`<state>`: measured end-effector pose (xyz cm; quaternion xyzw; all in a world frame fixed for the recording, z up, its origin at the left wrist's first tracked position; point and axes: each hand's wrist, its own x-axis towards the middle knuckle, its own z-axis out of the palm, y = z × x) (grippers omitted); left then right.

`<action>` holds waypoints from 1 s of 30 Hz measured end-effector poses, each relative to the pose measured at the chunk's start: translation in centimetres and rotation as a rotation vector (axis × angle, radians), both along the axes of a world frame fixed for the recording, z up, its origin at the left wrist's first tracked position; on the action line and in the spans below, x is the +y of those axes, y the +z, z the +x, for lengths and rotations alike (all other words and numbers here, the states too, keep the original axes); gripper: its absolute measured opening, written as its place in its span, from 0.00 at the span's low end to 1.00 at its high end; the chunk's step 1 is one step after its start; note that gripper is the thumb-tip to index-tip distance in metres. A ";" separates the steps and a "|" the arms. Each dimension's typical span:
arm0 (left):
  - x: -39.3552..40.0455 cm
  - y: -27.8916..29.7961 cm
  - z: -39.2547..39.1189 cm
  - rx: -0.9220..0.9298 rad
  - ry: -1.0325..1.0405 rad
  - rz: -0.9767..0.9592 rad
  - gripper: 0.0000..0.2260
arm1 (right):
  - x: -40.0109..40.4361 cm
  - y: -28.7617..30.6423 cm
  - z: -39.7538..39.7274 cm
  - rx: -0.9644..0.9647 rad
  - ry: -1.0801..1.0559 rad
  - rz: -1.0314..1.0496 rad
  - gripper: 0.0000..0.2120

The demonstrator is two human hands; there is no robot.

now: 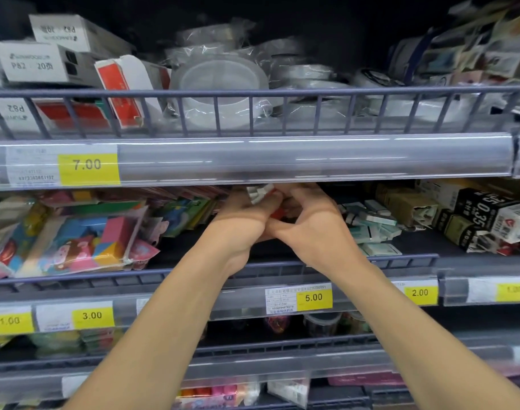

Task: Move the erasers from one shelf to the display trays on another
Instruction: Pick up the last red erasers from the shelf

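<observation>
At frame centre, left hand (pixel 246 214) and right hand (pixel 309 220) together grip small erasers (pixel 260 193); gathering underway, carrying to trays likely next.

Small white and red wrapped erasers (pixel 263 193) are gripped by left hand (pixel 242 216) & right hand (pixel 307 220), held together on the grey wire-fronted middle shelf (pixel 400 257), btw. colourful bagged packs (pixel 75 241) & teal-white boxed erasers (pixel 371 223).
</observation>
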<state>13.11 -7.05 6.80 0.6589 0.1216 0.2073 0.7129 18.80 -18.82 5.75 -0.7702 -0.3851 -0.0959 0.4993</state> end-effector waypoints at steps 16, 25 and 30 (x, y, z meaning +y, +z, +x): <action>0.8 0.0 -0.2 0.085 0.044 0.101 0.05 | -6.1 3.9 5.3 0.076 0.180 -1.026 0.11; 0.6 0.3 -0.8 0.100 0.018 0.119 0.03 | -5.0 2.0 5.9 -0.003 0.064 -0.829 0.14; 0.8 0.8 -2.3 0.032 -0.022 0.094 0.02 | -6.0 2.3 4.3 0.091 0.059 -0.221 0.12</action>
